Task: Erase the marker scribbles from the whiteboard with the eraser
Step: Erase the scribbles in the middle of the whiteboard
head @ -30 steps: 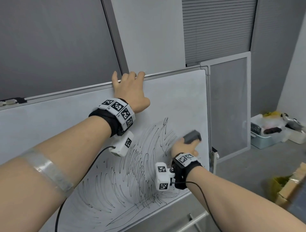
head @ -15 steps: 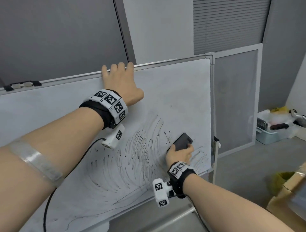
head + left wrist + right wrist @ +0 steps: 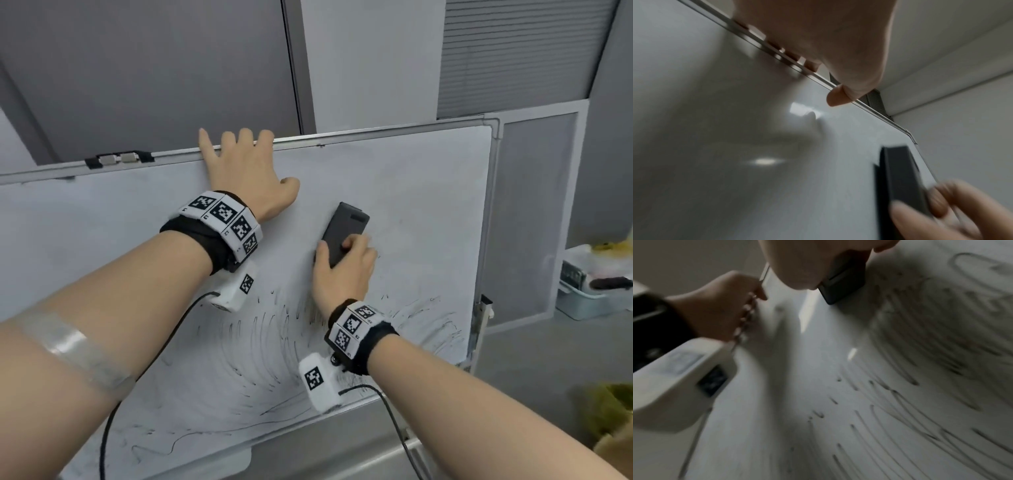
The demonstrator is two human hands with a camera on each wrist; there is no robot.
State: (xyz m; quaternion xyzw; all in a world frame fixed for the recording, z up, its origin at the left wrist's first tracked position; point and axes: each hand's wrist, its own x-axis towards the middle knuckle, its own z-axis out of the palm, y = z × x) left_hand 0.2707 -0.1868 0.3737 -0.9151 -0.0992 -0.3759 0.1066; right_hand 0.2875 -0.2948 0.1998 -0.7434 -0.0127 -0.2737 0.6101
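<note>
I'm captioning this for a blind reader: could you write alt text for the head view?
A person's right hand presses a dark eraser against a tilted whiteboard, above the black marker scribbles covering its lower part. The left hand steadies the board with fingers hooked over its top edge. Both wrists wear marker-tagged bands.

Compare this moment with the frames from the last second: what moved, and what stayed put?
The right hand, gripping the eraser, swept it up the whiteboard, wiping away the upper marker scribbles; the lower ones remain. The left hand stayed hooked over the board's top edge.
</note>
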